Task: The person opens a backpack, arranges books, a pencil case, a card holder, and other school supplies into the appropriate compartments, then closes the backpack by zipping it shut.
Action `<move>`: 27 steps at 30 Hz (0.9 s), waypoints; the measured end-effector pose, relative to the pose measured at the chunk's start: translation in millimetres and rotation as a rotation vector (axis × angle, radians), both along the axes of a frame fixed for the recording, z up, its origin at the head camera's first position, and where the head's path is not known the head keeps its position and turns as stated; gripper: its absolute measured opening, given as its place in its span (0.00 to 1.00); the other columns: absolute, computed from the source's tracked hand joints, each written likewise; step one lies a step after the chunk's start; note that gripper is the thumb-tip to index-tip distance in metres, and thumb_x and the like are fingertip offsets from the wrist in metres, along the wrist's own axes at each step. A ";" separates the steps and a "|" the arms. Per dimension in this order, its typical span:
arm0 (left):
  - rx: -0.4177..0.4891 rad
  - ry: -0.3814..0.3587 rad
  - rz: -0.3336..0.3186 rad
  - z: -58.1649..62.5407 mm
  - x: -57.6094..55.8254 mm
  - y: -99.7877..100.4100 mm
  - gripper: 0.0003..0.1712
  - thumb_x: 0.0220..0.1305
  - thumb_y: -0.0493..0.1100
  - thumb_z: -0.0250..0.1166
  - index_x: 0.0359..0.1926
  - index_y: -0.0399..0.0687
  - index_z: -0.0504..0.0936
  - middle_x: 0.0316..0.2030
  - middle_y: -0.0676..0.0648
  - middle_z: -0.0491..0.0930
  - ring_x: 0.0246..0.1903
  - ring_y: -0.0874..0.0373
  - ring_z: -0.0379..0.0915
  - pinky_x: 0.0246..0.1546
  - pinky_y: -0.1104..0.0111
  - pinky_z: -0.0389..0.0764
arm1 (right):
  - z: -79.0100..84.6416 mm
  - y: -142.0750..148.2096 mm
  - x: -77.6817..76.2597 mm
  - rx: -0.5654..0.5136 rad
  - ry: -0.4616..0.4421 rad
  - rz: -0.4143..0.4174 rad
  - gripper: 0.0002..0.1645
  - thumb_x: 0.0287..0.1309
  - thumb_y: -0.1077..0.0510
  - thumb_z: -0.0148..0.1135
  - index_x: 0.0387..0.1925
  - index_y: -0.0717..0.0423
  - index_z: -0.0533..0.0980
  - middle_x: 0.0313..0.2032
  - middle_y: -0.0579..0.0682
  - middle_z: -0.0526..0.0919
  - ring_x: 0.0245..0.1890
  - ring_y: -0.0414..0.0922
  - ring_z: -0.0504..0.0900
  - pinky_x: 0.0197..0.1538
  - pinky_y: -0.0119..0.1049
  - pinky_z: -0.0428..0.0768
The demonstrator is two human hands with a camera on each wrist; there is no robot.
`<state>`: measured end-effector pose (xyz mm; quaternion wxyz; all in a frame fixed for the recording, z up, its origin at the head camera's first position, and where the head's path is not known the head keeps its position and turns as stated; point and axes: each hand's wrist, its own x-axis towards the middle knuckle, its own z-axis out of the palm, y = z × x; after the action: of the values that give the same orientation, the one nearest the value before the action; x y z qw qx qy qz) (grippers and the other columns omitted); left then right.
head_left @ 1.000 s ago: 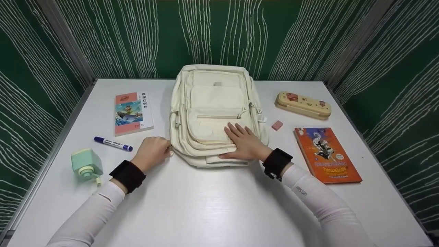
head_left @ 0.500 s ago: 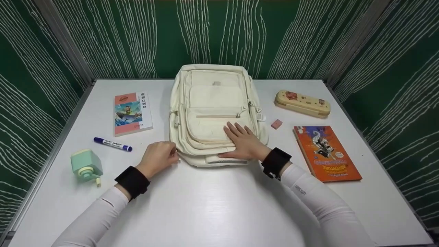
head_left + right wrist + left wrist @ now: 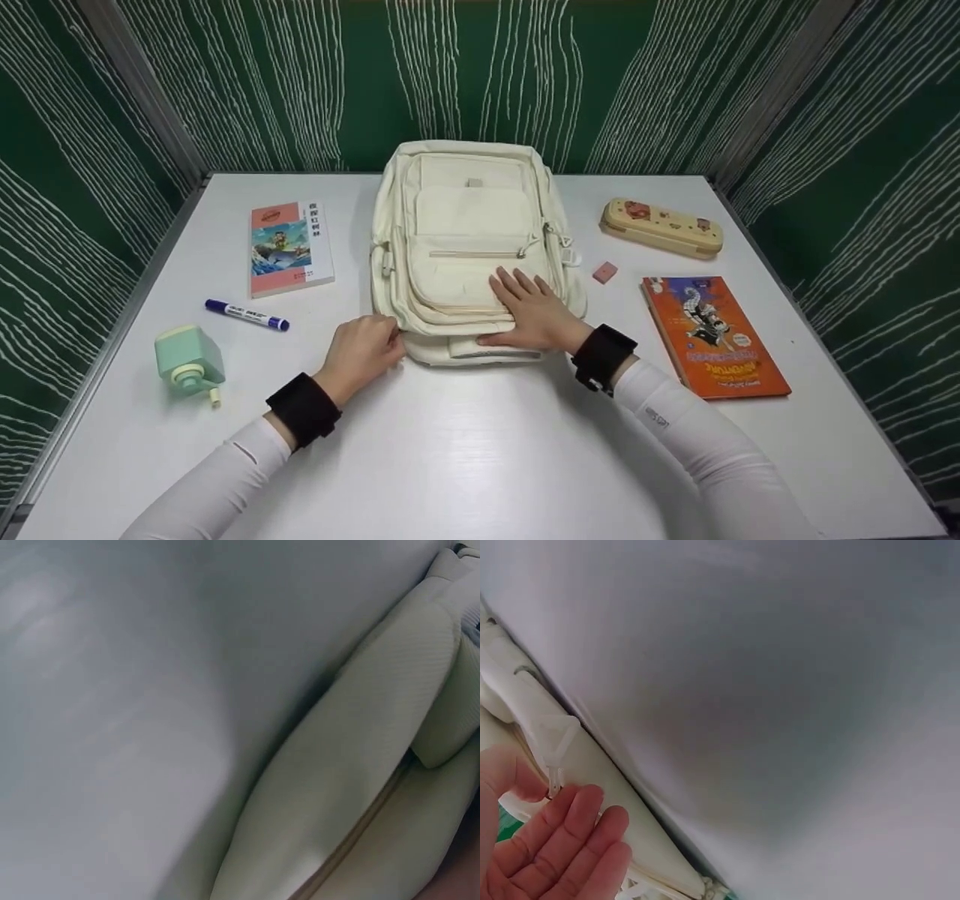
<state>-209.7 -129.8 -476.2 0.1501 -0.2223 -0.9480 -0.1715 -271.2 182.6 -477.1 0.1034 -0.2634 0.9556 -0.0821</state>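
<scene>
A cream backpack (image 3: 472,217) lies on the white table with its front pockets facing up. At its lower left corner, my left hand (image 3: 361,351) pinches a zipper pull (image 3: 554,775) between thumb and index finger; a pale triangular loop hangs off that pull in the left wrist view. My right hand (image 3: 538,313) rests flat on the lower right front of the bag, fingers spread. In the right wrist view, the bag's side (image 3: 352,750) with its tan zipper line fills the right, and only a sliver of that hand shows.
Left of the bag lie a pink-and-white book (image 3: 289,247), a blue marker (image 3: 247,314) and a mint-green pencil sharpener (image 3: 189,358) with a crank. On the right are a yellow pencil case (image 3: 660,229), a pink eraser (image 3: 605,272) and an orange book (image 3: 712,337).
My left hand has moved rightward and slightly nearer along the bag's lower left corner, with the zipper pull in its pinch. The right hand has stayed in place on the bag.
</scene>
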 end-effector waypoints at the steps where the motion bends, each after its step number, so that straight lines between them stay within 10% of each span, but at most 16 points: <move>1: 0.003 0.010 -0.001 0.0 1.4 -0.6 0.15 0.55 0.35 0.67 0.18 0.48 0.71 0.16 0.53 0.70 0.19 0.61 0.62 0.18 0.66 0.67 | -0.5 -0.3 0.2 -0.001 0.000 0.002 0.68 0.58 0.17 0.52 0.83 0.48 0.39 0.84 0.52 0.37 0.85 0.56 0.38 0.83 0.62 0.42; 10: 0.049 -0.043 0.020 -2.9 -2.9 -2.6 0.06 0.56 0.36 0.68 0.24 0.45 0.80 0.20 0.50 0.78 0.21 0.59 0.69 0.22 0.63 0.74 | 1.7 3.7 1.6 -0.050 0.024 0.007 0.66 0.58 0.19 0.54 0.83 0.49 0.41 0.84 0.52 0.39 0.84 0.56 0.39 0.83 0.62 0.42; 27: 0.016 -0.114 0.045 -0.8 -1.1 -4.4 0.06 0.59 0.36 0.69 0.27 0.43 0.81 0.22 0.49 0.79 0.23 0.56 0.72 0.24 0.61 0.75 | -11.5 61.2 9.9 -0.118 0.223 0.269 0.66 0.47 0.23 0.70 0.80 0.44 0.56 0.80 0.54 0.58 0.81 0.58 0.56 0.80 0.62 0.57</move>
<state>-210.8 -134.2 -477.0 0.1014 -0.1896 -0.9583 -0.1880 -261.3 243.7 -488.6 -0.0087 -0.4018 0.9109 -0.0936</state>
